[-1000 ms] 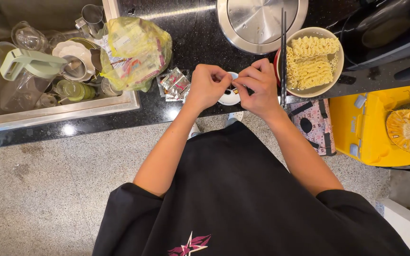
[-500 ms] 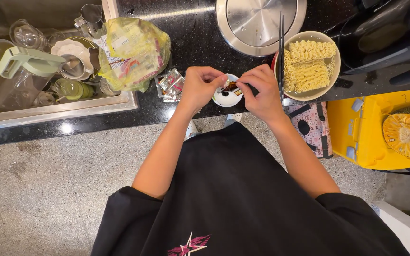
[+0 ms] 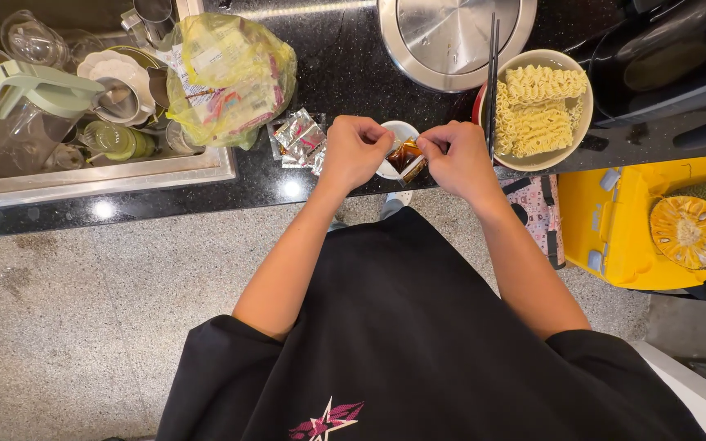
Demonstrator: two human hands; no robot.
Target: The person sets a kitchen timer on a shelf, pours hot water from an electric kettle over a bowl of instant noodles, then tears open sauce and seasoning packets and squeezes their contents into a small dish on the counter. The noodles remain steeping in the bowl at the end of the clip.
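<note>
Both hands pinch a small clear sachet of dark sauce (image 3: 408, 156) over a little white dish (image 3: 397, 135) at the front of the black counter (image 3: 345, 73). My left hand (image 3: 355, 151) grips the sachet's left end, my right hand (image 3: 455, 159) its right end. A bowl of dry noodle blocks (image 3: 538, 108) stands just right of my right hand, with dark chopsticks (image 3: 492, 77) laid across its left rim. Several silver seasoning packets (image 3: 299, 137) lie left of my left hand.
A crumpled yellow plastic bag (image 3: 228, 77) sits by the sink (image 3: 83, 175), which is full of cups, a plate and a green-lidded jug (image 3: 30, 102). A steel pot lid (image 3: 451, 37) lies behind the dish. A yellow bin (image 3: 623, 216) and a cut jackfruit (image 3: 692, 229) are at the right.
My hands have drawn a little apart, uncovering the white dish and the sauce sachet stretched between them. Everything else on the counter stays as it was.
</note>
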